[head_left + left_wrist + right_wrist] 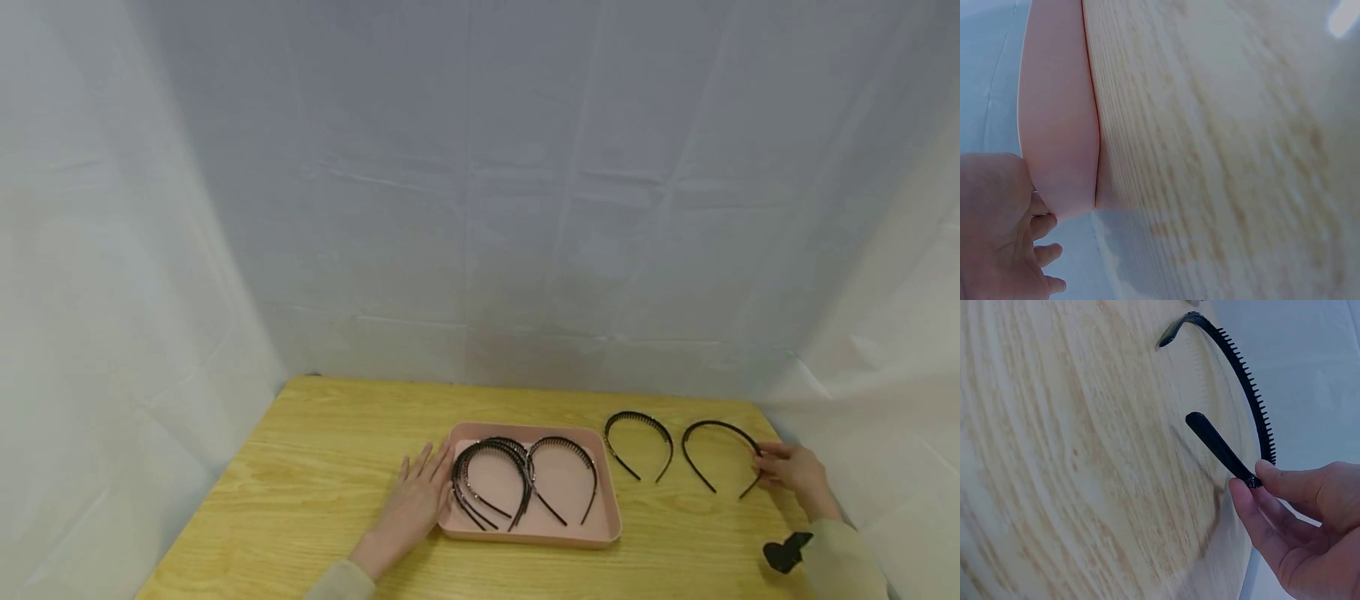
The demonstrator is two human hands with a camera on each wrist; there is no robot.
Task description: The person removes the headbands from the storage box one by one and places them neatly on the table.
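1. Right of the pink tray [609, 533], two black headbands lie on the wooden table [315, 467]; the right hand [795, 471] pinches the farther headband [720, 450].
2. Against the tray's left rim, the left hand [420, 500] rests, fingers straight.
3. Inside the tray, several headbands [517, 475] overlap; exact count unclear.

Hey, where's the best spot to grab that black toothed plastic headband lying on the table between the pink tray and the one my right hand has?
Judging by its pose, pinch the black toothed plastic headband at its arched top, coming from above. It lies flat on the yellow wooden table, open ends toward you, and the arch is clear of the pink rectangular tray and the other headband.
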